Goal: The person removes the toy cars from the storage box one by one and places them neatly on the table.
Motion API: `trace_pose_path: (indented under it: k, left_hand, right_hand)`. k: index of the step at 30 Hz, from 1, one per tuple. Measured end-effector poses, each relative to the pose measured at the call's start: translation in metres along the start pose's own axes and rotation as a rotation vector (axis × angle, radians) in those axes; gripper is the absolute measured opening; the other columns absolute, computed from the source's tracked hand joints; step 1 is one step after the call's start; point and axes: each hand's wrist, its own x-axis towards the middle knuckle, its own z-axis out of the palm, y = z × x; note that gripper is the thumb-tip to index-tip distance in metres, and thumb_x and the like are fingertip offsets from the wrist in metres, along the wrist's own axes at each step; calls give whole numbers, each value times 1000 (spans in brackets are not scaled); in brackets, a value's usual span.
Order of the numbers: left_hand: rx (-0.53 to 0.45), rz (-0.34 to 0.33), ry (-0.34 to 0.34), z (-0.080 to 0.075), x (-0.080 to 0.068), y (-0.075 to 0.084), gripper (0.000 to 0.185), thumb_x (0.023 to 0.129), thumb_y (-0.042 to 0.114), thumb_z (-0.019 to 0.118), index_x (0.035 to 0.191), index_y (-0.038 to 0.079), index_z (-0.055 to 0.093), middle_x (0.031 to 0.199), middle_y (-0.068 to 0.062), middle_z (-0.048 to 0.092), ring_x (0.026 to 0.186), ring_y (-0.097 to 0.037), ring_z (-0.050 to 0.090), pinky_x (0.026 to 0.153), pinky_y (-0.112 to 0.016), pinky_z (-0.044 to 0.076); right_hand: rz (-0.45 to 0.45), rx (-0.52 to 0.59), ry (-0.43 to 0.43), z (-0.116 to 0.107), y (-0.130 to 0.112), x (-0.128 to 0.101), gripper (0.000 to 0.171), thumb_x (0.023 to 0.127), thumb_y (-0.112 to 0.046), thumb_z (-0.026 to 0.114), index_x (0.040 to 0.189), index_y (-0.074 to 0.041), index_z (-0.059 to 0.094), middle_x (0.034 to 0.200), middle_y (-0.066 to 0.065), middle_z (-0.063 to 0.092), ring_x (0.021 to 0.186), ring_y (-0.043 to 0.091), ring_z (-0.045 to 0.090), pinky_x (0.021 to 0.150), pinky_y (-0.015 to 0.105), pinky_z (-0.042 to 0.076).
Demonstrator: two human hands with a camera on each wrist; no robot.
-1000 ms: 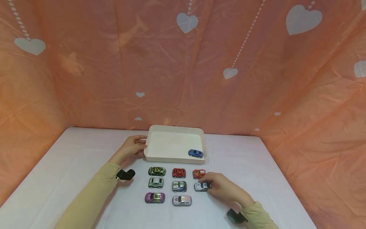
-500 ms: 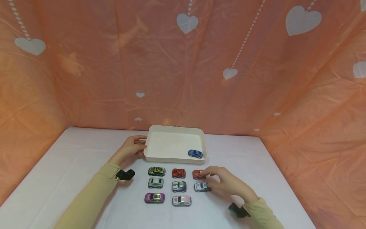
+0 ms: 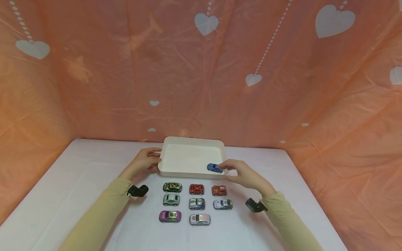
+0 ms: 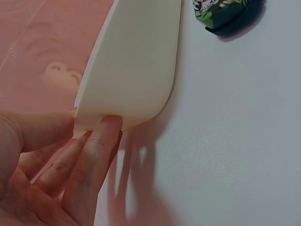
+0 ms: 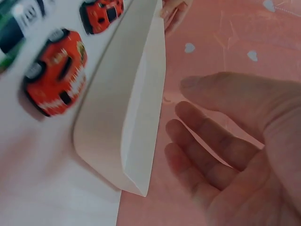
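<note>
In the head view my left hand (image 3: 145, 160) touches the left side of a cream tray (image 3: 191, 175). The left wrist view shows a fingertip against the tray's outer wall (image 4: 131, 70), the thumb at its rim. My right hand (image 3: 246, 174) hovers over the tray's right edge, its fingers loosely bent. Its fingertips overlap the right end of a blue toy car (image 3: 213, 168) in the tray. Whether they touch the car cannot be made out. No object is held in the right hand (image 5: 230, 146) in the right wrist view, where the tray wall hides the blue car.
In front of the tray are a camouflage car (image 3: 172, 187), red cars (image 3: 196, 189) (image 3: 219, 190), a pale green car (image 3: 171, 199), a green-white-blue car (image 3: 196, 204), a white-black car (image 3: 222, 204), a purple car (image 3: 170, 216) and a silver-pink car (image 3: 199, 219). An orange curtain (image 3: 176, 87) hangs behind.
My right hand has gone from the white-black car, over the right-hand red car, forward to the blue car in the tray. The cars and my left hand stay put.
</note>
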Motion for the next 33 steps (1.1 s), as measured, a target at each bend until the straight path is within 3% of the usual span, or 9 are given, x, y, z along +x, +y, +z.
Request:
trace_pose_path:
  k: [12,28,33]
  left_hand:
    - [-7,4,3,2,2,0,51,92,4,61,139,-3,43,128,-28,52,84,-20,65,65,-33,56]
    - [-5,13,-4,1,-3,2,50,92,3,60,138,-5,43,128,-30,52,86,-22,66,66,-34,56]
    - [1,20,-3,1,-4,4,50,92,2,59,138,-5,43,127,-30,53,84,-21,66,65,-34,56]
  right_hand:
    - [32,3,-40,-10,14,25,38,84,2,67,121,4,60,119,17,62,107,34,57,95,46,45]
    - [40,47,-112,0,31,45,39,82,3,68,120,7,60,118,19,62,107,33,58,93,46,47]
    - [100,49,-133,2,33,50,39,83,3,68,121,5,60,118,17,63,109,32,58,93,46,47]
